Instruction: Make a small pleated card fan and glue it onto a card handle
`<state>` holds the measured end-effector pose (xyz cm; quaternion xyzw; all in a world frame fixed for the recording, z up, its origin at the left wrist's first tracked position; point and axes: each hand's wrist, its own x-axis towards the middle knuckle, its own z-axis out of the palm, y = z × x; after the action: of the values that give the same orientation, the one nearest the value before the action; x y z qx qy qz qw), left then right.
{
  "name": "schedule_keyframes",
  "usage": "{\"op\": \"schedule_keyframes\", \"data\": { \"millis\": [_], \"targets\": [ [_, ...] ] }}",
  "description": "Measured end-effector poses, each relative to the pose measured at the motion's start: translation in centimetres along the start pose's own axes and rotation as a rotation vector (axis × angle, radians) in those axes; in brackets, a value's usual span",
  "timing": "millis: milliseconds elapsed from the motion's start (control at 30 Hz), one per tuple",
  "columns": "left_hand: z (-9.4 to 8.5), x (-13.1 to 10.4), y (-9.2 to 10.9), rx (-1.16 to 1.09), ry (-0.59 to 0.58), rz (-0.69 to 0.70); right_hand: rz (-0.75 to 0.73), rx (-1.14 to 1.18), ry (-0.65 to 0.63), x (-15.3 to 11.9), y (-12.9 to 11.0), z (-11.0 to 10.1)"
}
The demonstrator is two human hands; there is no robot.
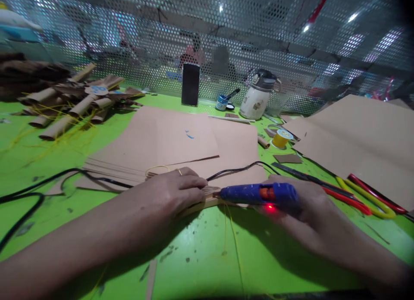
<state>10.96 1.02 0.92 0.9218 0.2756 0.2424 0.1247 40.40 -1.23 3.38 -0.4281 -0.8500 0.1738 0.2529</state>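
My right hand (pixel 300 214) grips a blue hot glue gun (pixel 255 194) whose red light glows. Its nozzle meets the end of a small stack of folded brown paper (pixel 211 192) near the table's front. Pressed over that stack, my left hand (pixel 171 192) holds it down with the fingers closed on it; a ring is on one finger. Yellow thread (pixel 231 222) trails from the paper toward me. Behind both hands lie large brown paper sheets (pixel 174 136), and the gun's black cord (pixel 233 168) crosses them.
Rolled paper tubes (pixel 69 110) with yellow thread pile up at the left. Scissors (pixel 339 196), a yellow thread spool (pixel 281 139) and more brown sheets (pixel 359 132) lie at the right. A phone (pixel 190 84), a blue jar (pixel 221 102) and a bottle (pixel 257 97) stand at the back.
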Motion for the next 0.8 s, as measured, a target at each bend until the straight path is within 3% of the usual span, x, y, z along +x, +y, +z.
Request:
{"op": "schedule_keyframes", "data": {
  "millis": [100,800],
  "targets": [
    [0.03,0.00,-0.01,-0.001,-0.058,-0.031,-0.006,0.016,-0.004,0.19,-0.20,0.16],
    [-0.07,-0.05,-0.25,-0.005,-0.067,-0.011,-0.043,-0.038,0.012,0.05,0.04,-0.24]
  ]
}}
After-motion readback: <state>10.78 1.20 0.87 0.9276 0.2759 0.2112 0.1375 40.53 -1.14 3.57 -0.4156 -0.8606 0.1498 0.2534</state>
